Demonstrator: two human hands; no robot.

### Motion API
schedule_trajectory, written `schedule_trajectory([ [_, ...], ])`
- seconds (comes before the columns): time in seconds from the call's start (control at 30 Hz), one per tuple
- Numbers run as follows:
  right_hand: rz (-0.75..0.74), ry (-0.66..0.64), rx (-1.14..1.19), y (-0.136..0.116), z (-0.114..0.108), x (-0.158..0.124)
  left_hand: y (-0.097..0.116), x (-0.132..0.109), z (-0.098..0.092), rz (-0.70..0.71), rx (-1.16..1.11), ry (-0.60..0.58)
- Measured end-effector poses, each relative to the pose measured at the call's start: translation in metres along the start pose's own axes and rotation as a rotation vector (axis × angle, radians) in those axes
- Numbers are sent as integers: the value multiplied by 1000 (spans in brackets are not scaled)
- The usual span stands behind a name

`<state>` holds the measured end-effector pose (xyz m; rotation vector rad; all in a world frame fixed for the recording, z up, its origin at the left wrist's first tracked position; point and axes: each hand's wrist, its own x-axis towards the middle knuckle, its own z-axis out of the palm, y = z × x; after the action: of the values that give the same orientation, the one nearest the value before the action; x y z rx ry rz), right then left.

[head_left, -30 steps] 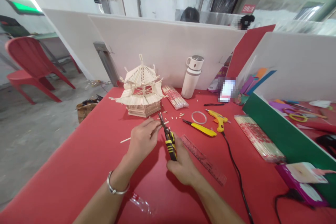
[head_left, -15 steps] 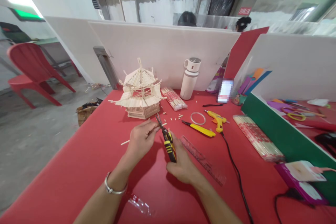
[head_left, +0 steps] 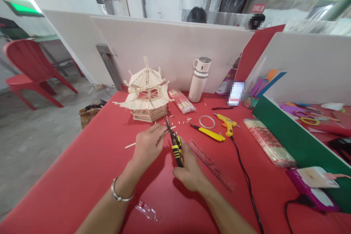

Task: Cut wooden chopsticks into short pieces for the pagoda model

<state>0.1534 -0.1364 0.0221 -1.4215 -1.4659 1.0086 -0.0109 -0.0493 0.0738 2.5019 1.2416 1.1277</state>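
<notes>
My left hand (head_left: 149, 145) pinches a thin wooden stick (head_left: 130, 145); one end sticks out to its left, the other lies at the plier jaws. My right hand (head_left: 190, 170) is wrapped round the black and yellow handles of the pliers (head_left: 177, 150), whose jaws point up and away. Behind my left hand stands a pagoda model (head_left: 148, 97) built of pale sticks. Several short stick pieces (head_left: 188, 120) lie on the red table (head_left: 90, 175) right of the model. A yellow utility knife (head_left: 211, 134) and a clear ruler (head_left: 212, 166) lie right of the pliers.
Behind are a stick packet (head_left: 182, 101), a white bottle (head_left: 197, 82) and a phone (head_left: 236, 93). On the right lie a tape ring (head_left: 207, 121), a corded yellow glue gun (head_left: 227, 124) and a larger stick packet (head_left: 268, 142) beside a green divider (head_left: 298, 146). Clear plastic wrap (head_left: 148, 211) lies in front.
The view has tilted and shifted slightly. The stick end at the plier jaws shows a little farther to the right; both hands keep their holds.
</notes>
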Motion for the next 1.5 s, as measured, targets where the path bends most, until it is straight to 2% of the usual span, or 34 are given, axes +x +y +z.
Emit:
schedule_trajectory([
  [0.17,37,-8,4,-1,-1,1,-4,0,4,-12,-92,51],
  [0.37,44,-50,9,1,-1,4,-9,-1,6,9,-154,50],
  [0.57,-10,-51,-5,1,-3,4,-6,0,3,-32,-169,-3],
  [0.8,7,-76,-42,2,-4,4,-5,1,0,-57,-200,-47],
  [1.1,7,-52,-39,-4,-3,2,-2,2,-2,-58,-201,-71],
  [1.33,39,-30,-36,-4,-1,4,-4,-1,4,-76,-82,-69],
  [1.5,15,-83,-24,-1,-5,6,-4,1,3,-103,-76,-78],
])
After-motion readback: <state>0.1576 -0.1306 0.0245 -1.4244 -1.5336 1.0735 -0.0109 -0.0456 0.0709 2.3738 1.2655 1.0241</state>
